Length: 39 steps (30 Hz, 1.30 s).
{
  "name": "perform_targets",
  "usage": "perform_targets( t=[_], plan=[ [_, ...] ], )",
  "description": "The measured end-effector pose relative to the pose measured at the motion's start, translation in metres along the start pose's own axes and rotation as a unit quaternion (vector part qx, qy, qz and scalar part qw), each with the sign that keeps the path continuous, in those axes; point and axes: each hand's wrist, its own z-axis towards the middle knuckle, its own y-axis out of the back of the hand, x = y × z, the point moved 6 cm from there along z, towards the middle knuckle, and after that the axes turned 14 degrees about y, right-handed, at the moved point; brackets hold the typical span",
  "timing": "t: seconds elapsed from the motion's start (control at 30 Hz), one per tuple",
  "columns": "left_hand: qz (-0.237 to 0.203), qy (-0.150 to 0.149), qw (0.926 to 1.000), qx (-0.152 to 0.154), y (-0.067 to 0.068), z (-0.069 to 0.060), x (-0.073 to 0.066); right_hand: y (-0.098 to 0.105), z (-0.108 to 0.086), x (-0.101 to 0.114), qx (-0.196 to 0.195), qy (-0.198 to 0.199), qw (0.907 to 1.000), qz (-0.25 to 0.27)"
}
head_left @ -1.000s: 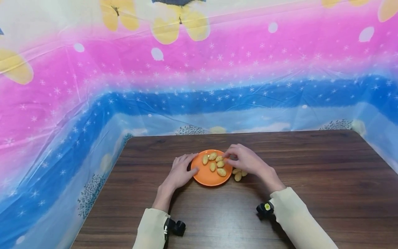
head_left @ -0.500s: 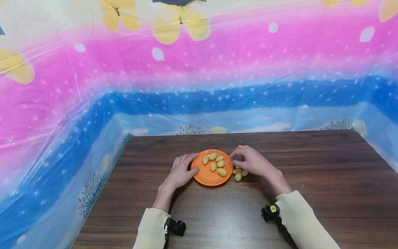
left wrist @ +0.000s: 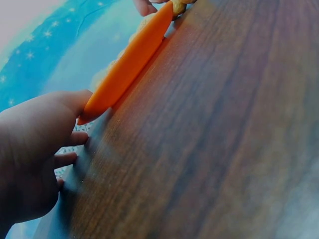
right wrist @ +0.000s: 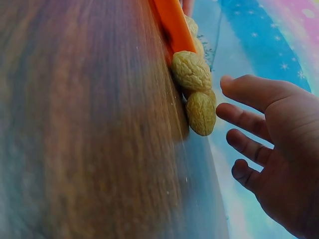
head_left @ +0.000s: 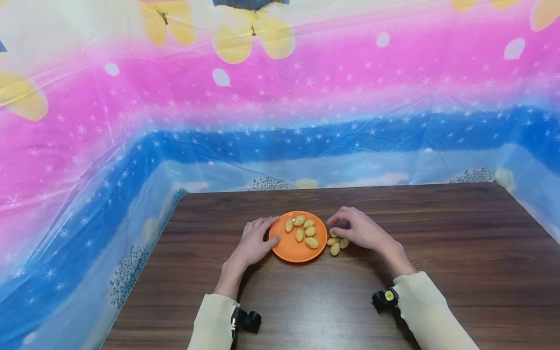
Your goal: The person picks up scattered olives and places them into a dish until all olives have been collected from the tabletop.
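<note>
Several wrinkled yellow-brown, walnut-like pieces (head_left: 311, 242) lie on an orange plate (head_left: 290, 253). A small pile of the same pieces (head_left: 335, 249) rests on the table against the plate's right side; two show large in the right wrist view (right wrist: 201, 113). My left hand (head_left: 253, 244) touches the plate's left rim, thumb and fingers spread along it; the left wrist view shows the thumb side of that hand (left wrist: 37, 144) at the rim. Just above the pile hovers my right hand (head_left: 358, 229), fingers bent and apart, holding nothing in the right wrist view (right wrist: 289, 144).
The dark wood-grain table (head_left: 297, 301) has its back edge beyond the plate. Behind and at both sides hangs a pink and blue patterned cloth (head_left: 280, 107). A small black camera sits on each wrist, the left one (head_left: 251, 321) and the right one (head_left: 385, 299).
My right hand has moved off the plate, rightward and slightly nearer, to over the pile. The left hand stays at the rim, and the pieces on the plate look unmoved.
</note>
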Motion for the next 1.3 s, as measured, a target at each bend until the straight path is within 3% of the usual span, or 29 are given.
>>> perform_targets(
  t=[0.53, 0.87, 1.3],
  plan=[
    [-0.005, -0.001, 1.0000, -0.001, 0.000, 0.001, -0.002, 0.001, -0.008, -0.009, 0.003, -0.013, 0.9997, 0.019],
    [-0.010, 0.001, 0.9999, 0.000, 0.000, -0.001, 0.000, -0.007, -0.007, -0.015, 0.036, -0.034, 0.9980, 0.041],
    [-0.007, 0.005, 0.9999, 0.005, 0.001, -0.002, -0.001, -0.004, -0.006, -0.011, 0.015, -0.031, 0.9986, 0.040]
  ],
)
